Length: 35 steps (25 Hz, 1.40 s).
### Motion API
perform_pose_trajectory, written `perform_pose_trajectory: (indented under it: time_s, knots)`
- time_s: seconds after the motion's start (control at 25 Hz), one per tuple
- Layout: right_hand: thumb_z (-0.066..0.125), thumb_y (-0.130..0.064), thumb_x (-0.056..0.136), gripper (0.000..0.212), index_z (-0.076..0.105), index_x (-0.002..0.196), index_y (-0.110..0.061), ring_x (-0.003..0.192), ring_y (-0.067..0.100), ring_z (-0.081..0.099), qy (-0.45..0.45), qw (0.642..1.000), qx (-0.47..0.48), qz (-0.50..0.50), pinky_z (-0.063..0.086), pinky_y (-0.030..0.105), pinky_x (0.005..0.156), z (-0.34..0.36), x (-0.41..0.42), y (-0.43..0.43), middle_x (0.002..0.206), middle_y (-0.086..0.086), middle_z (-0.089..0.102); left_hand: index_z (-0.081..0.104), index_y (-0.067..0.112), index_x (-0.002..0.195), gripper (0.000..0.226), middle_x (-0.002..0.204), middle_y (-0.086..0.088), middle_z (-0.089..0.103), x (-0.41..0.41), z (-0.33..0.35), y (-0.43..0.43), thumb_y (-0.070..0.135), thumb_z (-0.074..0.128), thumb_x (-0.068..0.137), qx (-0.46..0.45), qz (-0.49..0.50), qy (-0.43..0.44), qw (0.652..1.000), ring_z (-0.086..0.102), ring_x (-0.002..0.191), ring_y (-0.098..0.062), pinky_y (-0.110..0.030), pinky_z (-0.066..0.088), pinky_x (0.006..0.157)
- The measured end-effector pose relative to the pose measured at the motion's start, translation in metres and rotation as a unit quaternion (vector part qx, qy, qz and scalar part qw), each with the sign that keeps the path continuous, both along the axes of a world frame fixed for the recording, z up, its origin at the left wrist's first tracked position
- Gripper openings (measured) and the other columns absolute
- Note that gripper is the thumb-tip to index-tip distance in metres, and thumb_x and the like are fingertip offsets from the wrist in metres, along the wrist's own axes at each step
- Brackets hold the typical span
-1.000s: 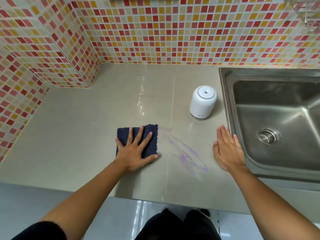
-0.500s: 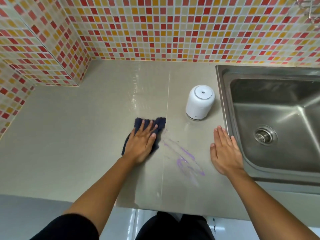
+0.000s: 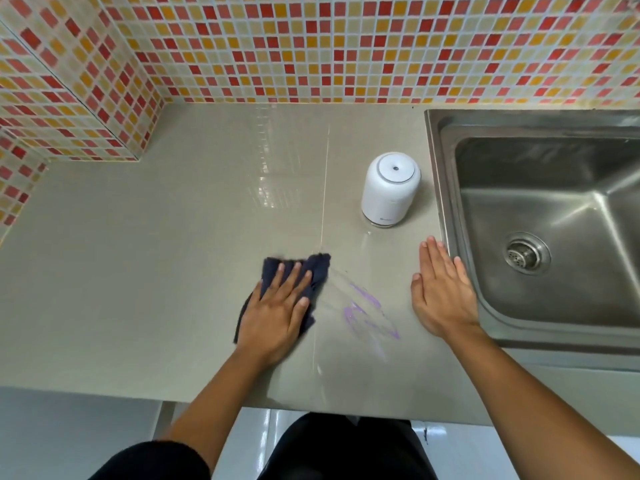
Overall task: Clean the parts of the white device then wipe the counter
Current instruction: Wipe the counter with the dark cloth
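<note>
Left hand: the left hand [image 3: 277, 315] lies flat, fingers spread, palm down on a dark blue cloth [image 3: 313, 271], pressing it onto the tabletop rather than gripping it
Cloth: rumpled, part of it hidden under the palm; its far corners stick out beyond the fingertips, and its right edge lies just beside the purple smear
Right hand: the right hand [image 3: 443, 292] is open and flat on the tabletop, fingers together and pointing away, holding nothing; it lies just beside the near left rim of the sink
Purple smear: streaks of purple [image 3: 367, 311] mark the tabletop between the two hands, with thinner wet-looking trails running from them toward the cloth
White device: the white device [image 3: 389, 192] stands upright on the tabletop, far from the right hand and just left of the sink; it is a rounded cylinder with a grey ring and a small hole in its top, and neither hand touches it
Tabletop: the tabletop [image 3: 138, 271] is glossy beige, with a pale seam running near to far past the cloth
Sink: the steel sink [image 3: 436, 168] fills the right side, its drain [image 3: 523, 254] visible in the basin
Wall: small red, orange and cream tiles [image 3: 311, 46] cover the far and left walls
</note>
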State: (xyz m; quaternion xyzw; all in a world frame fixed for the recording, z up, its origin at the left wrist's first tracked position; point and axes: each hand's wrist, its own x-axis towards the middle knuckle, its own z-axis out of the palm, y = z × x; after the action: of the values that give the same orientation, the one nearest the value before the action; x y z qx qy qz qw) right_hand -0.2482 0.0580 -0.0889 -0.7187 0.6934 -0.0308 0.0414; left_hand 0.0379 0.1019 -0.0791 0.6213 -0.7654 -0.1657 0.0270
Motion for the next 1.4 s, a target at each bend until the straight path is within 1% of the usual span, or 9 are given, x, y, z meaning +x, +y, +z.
perform_pose_trajectory:
  time_s: [0.12,0.24,0.44,0.56,0.76,0.96,1.16,1.28,1.4]
  knots:
    - [0.007,-0.034,0.086,0.068,0.019,0.145,-0.005,0.143,0.019,0.013,0.0,1.0,0.002,0.001,0.004,0.036,0.114,0.002,0.005,-0.001,0.155,0.008,0.017,0.026,0.018,0.148,0.06,0.156,0.002,0.02,0.066,0.002,-0.001,0.041,0.011,0.094,-0.037,0.107,-0.041,0.993,0.014,0.146,-0.017,-0.043,0.023,0.114]
    - [0.005,-0.035,0.085,0.069,0.017,0.146,-0.005,0.144,0.018,0.01,0.003,1.0,0.009,0.002,0.001,0.034,0.114,0.002,0.001,0.0,0.155,0.006,0.014,0.021,0.022,0.15,0.053,0.159,0.003,0.013,0.06,0.004,-0.076,0.036,0.012,0.099,-0.014,0.242,-0.019,0.97,0.006,0.147,-0.02,-0.046,0.016,0.116]
    - [0.004,-0.036,0.084,0.07,0.015,0.147,-0.006,0.144,0.017,0.008,0.001,1.0,0.013,0.004,0.0,0.034,0.115,0.002,0.001,0.0,0.156,0.006,0.012,0.019,0.024,0.149,0.064,0.157,0.009,0.015,-0.023,0.004,-0.026,0.045,0.002,0.091,-0.015,0.04,0.013,0.999,0.006,0.147,-0.015,-0.038,0.015,0.115]
    - [0.003,-0.037,0.084,0.071,0.014,0.147,-0.006,0.144,0.017,0.007,0.001,1.0,0.014,0.004,-0.001,0.034,0.114,0.002,0.0,0.0,0.156,0.006,0.011,0.025,0.02,0.147,0.057,0.154,0.008,0.021,0.03,-0.002,0.024,0.041,0.016,0.095,-0.036,0.077,-0.016,0.996,0.014,0.145,-0.014,-0.041,0.023,0.114]
    - [0.002,-0.037,0.084,0.071,0.014,0.147,-0.006,0.144,0.018,0.007,0.002,1.0,0.014,0.006,-0.002,0.033,0.114,0.003,0.0,0.0,0.156,0.006,0.011,0.032,0.024,0.145,0.05,0.156,0.004,0.024,0.032,0.01,-0.085,0.033,0.017,0.098,-0.042,0.227,-0.005,0.973,0.018,0.143,-0.023,-0.046,0.023,0.111]
    - [0.003,-0.036,0.084,0.07,0.014,0.147,-0.006,0.144,0.016,0.006,-0.009,1.0,0.017,0.007,-0.003,0.032,0.114,0.001,-0.002,0.001,0.156,0.006,0.01,0.027,0.031,0.147,0.057,0.157,0.011,0.021,-0.036,0.006,-0.035,0.043,0.009,0.094,-0.019,0.018,0.046,0.999,0.01,0.147,-0.015,-0.039,0.019,0.113]
    - [0.005,-0.036,0.085,0.07,0.018,0.146,-0.006,0.144,0.017,0.009,-0.035,0.999,0.013,0.014,-0.002,0.031,0.114,0.002,0.001,0.002,0.155,0.006,0.015,0.031,0.028,0.146,0.052,0.156,0.006,0.025,0.018,0.002,-0.077,0.04,0.016,0.098,-0.045,0.085,0.01,0.995,0.013,0.146,-0.017,-0.042,0.022,0.112]
    - [0.014,-0.037,0.085,0.068,0.027,0.144,-0.007,0.143,0.016,0.015,-0.109,0.994,-0.005,-0.011,0.004,0.031,0.115,0.006,-0.001,-0.005,0.154,0.006,0.022,0.027,0.028,0.147,0.047,0.158,0.004,0.019,-0.012,0.004,-0.146,0.033,0.019,0.102,-0.028,0.119,0.013,0.992,0.007,0.147,-0.019,-0.044,0.016,0.115]
    - [0.046,-0.034,0.088,0.064,0.026,0.143,-0.006,0.142,0.019,0.019,-0.257,0.965,-0.026,-0.036,0.015,0.027,0.113,0.015,0.005,-0.03,0.154,0.008,0.023,0.028,0.027,0.147,0.053,0.157,0.007,0.018,-0.023,0.0,-0.121,0.043,0.014,0.099,-0.027,-0.014,0.03,0.999,0.006,0.146,-0.012,-0.04,0.017,0.115]
